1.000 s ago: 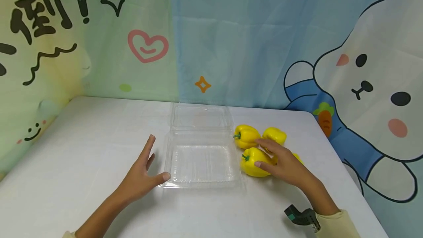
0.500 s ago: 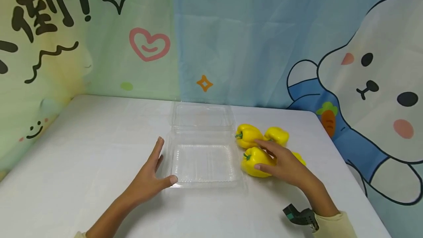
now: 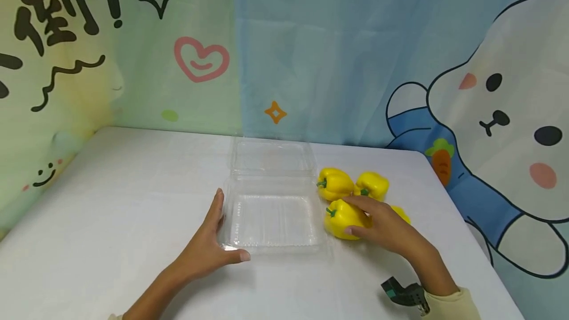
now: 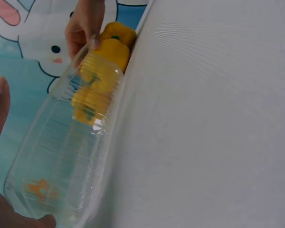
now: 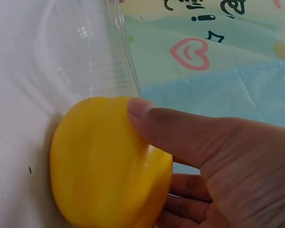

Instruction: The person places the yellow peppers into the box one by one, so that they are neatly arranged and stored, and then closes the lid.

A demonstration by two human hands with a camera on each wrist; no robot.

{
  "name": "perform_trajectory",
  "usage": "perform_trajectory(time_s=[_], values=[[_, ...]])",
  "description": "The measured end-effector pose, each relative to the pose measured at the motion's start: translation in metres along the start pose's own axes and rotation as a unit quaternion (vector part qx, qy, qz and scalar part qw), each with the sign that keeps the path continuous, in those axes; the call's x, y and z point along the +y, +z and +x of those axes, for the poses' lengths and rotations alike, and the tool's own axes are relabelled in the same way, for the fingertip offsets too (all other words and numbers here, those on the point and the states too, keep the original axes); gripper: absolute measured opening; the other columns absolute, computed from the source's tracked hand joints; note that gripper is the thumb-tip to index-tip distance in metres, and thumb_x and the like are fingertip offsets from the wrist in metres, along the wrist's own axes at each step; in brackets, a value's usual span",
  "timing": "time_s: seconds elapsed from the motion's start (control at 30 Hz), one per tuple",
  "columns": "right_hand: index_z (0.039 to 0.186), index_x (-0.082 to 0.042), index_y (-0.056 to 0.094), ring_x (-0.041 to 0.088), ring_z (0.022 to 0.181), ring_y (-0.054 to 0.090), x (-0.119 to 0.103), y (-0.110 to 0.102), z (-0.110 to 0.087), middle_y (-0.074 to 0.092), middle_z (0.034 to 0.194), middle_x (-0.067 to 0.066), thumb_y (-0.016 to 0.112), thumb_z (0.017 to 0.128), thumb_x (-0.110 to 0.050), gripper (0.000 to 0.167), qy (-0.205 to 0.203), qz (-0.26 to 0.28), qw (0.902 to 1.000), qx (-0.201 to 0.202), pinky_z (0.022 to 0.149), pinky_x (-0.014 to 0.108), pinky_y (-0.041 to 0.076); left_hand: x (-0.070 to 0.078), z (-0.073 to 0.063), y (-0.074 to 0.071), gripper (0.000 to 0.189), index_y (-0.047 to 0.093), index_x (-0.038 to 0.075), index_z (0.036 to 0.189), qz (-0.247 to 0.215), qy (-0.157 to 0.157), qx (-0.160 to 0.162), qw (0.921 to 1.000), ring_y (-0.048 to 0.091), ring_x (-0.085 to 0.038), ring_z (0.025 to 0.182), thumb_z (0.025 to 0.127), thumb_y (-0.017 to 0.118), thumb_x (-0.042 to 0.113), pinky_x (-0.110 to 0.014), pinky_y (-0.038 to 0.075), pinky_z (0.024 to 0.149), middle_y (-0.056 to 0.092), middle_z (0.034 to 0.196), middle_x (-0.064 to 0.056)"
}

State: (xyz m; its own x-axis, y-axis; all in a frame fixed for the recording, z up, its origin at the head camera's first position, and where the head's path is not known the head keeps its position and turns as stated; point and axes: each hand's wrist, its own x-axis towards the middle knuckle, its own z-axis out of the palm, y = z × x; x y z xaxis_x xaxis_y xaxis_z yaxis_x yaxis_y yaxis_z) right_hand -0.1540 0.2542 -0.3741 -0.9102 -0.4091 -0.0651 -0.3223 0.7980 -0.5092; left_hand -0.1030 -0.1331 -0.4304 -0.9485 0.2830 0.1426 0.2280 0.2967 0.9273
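Between the thumb and curled fingers of the right hand (image 3: 386, 223), grips a glossy, blocky yellow bell pepper with a green stem (image 3: 342, 217), taken by the end away from that stem, with thumb pressed to the near side and other fingers round behind. Cannot tell whether lifted at all from the smooth white tabletop (image 3: 146, 201) below those fingertips.

Just beyond the same fingertips, two more yellow bell peppers (image 3: 335, 184), side by side with green stems showing. Past the knuckles, farther right, one last yellow bell pepper, partly hidden (image 3: 401, 214), peeking out from behind the hand.

To the left of the right fingertips, near the gripped pepper, an open rectangular container of clear, ribbed plastic (image 3: 276, 221), with a clear hinged lid (image 3: 272, 158) folded back flat, away from both hands.

Along the container's left wall and near corner, spreads the left hand (image 3: 206, 248), thumb wide apart from long, straightened fingers. Cannot tell whether touching the rim.

Behind the right fingers, at the wrist, a black device with a green panel (image 3: 404, 291) and a pale beige sleeve (image 3: 451, 305). Far beyond all fingertips, a pastel cloth backdrop with cartoon rabbit and hearts (image 3: 311, 63)
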Motion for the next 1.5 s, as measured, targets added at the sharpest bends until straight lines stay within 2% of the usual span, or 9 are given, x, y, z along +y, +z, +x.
perform_trajectory(time_s=[0.13, 0.27, 0.37, 0.53, 0.7, 0.87, 1.07, 1.3, 1.5], values=[[0.139, -0.008, 0.052, 0.036, 0.127, 0.047, 0.0004, 0.0044, 0.0006, 0.050, 0.140, 0.015, 0.078, 0.084, -0.030, 0.065, -0.008, -0.003, 0.9999, 0.006, 0.102, 0.056, 0.038, 0.0004, -0.0002, 0.0034, 0.138, -0.007, 0.011, 0.156, 0.025, -0.011, 0.005, 0.9996, 0.006, -0.022, 0.146, 0.063, 0.092, 0.035, -0.024, 0.023, 0.109, -0.014, 0.160, 0.007], [0.140, -0.008, 0.051, 0.036, 0.126, 0.047, -0.0003, 0.0054, 0.0012, 0.050, 0.140, 0.015, 0.077, 0.084, -0.031, 0.066, -0.010, -0.003, 0.9999, 0.006, 0.102, 0.056, 0.038, 0.0007, -0.0002, 0.0052, 0.136, -0.003, 0.003, 0.155, 0.061, -0.019, 0.011, 0.9979, 0.001, -0.021, 0.147, 0.064, 0.089, 0.046, -0.041, 0.019, 0.113, -0.015, 0.160, 0.009], [0.141, -0.009, 0.051, 0.036, 0.127, 0.047, -0.0007, 0.0052, 0.0010, 0.050, 0.141, 0.016, 0.077, 0.084, -0.031, 0.066, -0.007, -0.002, 1.0000, 0.004, 0.103, 0.057, 0.037, -0.0002, 0.0004, 0.0061, 0.134, -0.001, 0.001, 0.154, 0.073, -0.017, 0.012, 0.9971, 0.000, -0.025, 0.147, 0.066, 0.087, 0.048, -0.055, 0.017, 0.112, -0.013, 0.161, 0.004], [0.142, -0.008, 0.049, 0.037, 0.129, 0.045, -0.0007, 0.0052, 0.0007, 0.048, 0.142, 0.016, 0.077, 0.084, -0.032, 0.068, -0.018, -0.009, 0.9998, 0.002, 0.104, 0.058, 0.035, -0.0009, 0.0009, 0.0073, 0.133, -0.002, 0.003, 0.155, 0.071, -0.014, 0.012, 0.9973, 0.004, -0.027, 0.146, 0.068, 0.086, 0.049, -0.055, 0.018, 0.112, -0.011, 0.162, -0.003], [0.144, -0.009, 0.047, 0.038, 0.130, 0.043, -0.0003, 0.0053, 0.0007, 0.046, 0.144, 0.017, 0.078, 0.083, -0.031, 0.072, -0.029, -0.017, 0.9994, 0.001, 0.104, 0.059, 0.033, -0.0002, 0.0010, 0.0085, 0.132, -0.003, 0.007, 0.156, 0.061, -0.020, 0.012, 0.9978, 0.005, -0.023, 0.146, 0.068, 0.085, 0.051, -0.052, 0.018, 0.113, -0.012, 0.162, 0.002], [0.145, -0.009, 0.046, 0.039, 0.131, 0.042, 0.0018, 0.0064, 0.0010, 0.045, 0.145, 0.017, 0.078, 0.083, -0.029, 0.072, -0.029, -0.020, 0.9994, 0.002, 0.104, 0.059, 0.033, -0.0005, 0.0010, 0.0088, 0.131, -0.001, 0.004, 0.155, 0.069, -0.020, 0.011, 0.9974, 0.001, -0.022, 0.147, 0.069, 0.085, 0.051, -0.052, 0.016, 0.113, -0.014, 0.160, 0.007], [0.145, -0.008, 0.046, 0.040, 0.132, 0.041, 0.0036, 0.0077, 0.0015, 0.045, 0.145, 0.018, 0.077, 0.084, -0.029, 0.071, -0.037, -0.022, 0.9991, 0.005, 0.104, 0.059, 0.032, 0.0000, 0.0004, 0.0071, 0.129, 0.002, 0.001, 0.155, 0.080, -0.018, 0.013, 0.9966, 0.001, -0.026, 0.147, 0.069, 0.084, 0.052, -0.055, 0.017, 0.112, -0.013, 0.161, 0.004], [0.146, -0.007, 0.044, 0.041, 0.132, 0.040, 0.0051, 0.0076, 0.0015, 0.043, 0.146, 0.019, 0.077, 0.085, -0.024, 0.071, -0.040, -0.028, 0.9987, 0.012, 0.105, 0.060, 0.032, -0.0002, 0.0000, 0.0040, 0.128, 0.004, 0.001, 0.155, 0.080, -0.029, 0.018, 0.9962, 0.001, -0.022, 0.147, 0.069, 0.086, 0.048, -0.052, 0.016, 0.113, -0.013, 0.161, 0.008], [0.148, -0.008, 0.041, 0.040, 0.134, 0.039, 0.0082, 0.0058, 0.0011, 0.041, 0.148, 0.017, 0.076, 0.085, -0.021, 0.074, -0.046, -0.018, 0.9986, 0.019, 0.105, 0.059, 0.032, -0.0022, 0.0010, 0.0046, 0.126, 0.004, 0.000, 0.155, 0.081, -0.021, 0.018, 0.9963, 0.001, -0.027, 0.147, 0.070, 0.085, 0.047, -0.056, 0.016, 0.112, -0.012, 0.161, 0.002]])
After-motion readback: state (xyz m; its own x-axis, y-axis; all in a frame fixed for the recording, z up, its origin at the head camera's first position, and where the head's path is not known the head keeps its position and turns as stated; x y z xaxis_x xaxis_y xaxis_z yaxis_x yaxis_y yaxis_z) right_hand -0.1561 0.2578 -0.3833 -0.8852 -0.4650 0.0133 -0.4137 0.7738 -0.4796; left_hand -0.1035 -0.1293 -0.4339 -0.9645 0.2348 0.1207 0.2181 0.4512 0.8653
